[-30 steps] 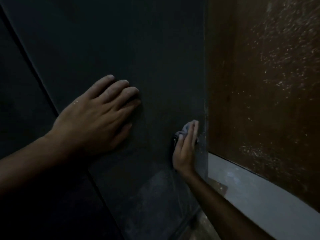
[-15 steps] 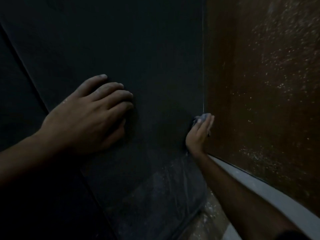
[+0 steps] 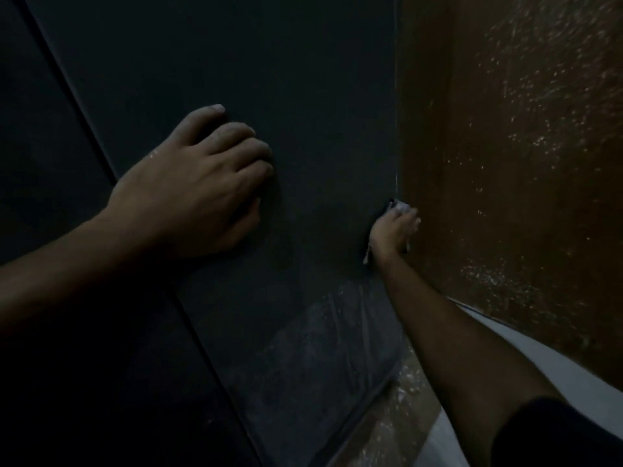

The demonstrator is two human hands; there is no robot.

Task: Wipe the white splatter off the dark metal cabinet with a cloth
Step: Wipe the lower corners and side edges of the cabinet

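The dark metal cabinet (image 3: 303, 96) fills the left and middle of the view, its side panel ending at a vertical right edge. White smeared splatter (image 3: 320, 348) covers the lower part of that panel. My left hand (image 3: 195, 183) rests on the panel with the fingers curled under and holds nothing. My right hand (image 3: 394, 230) presses a small pale cloth (image 3: 401, 207) against the cabinet's right edge, in the narrow corner beside the brown wall; only bits of the cloth show past the fingers.
A brown wall (image 3: 522, 163) speckled with white flecks stands right of the cabinet. Below it runs a pale grey skirting (image 3: 556, 365). The floor strip (image 3: 401, 416) between cabinet and wall is dusted with white spots.
My right hand with the cloth has slid up and right along the cabinet's edge into the corner. My left hand's fingers have curled in from lying flat.
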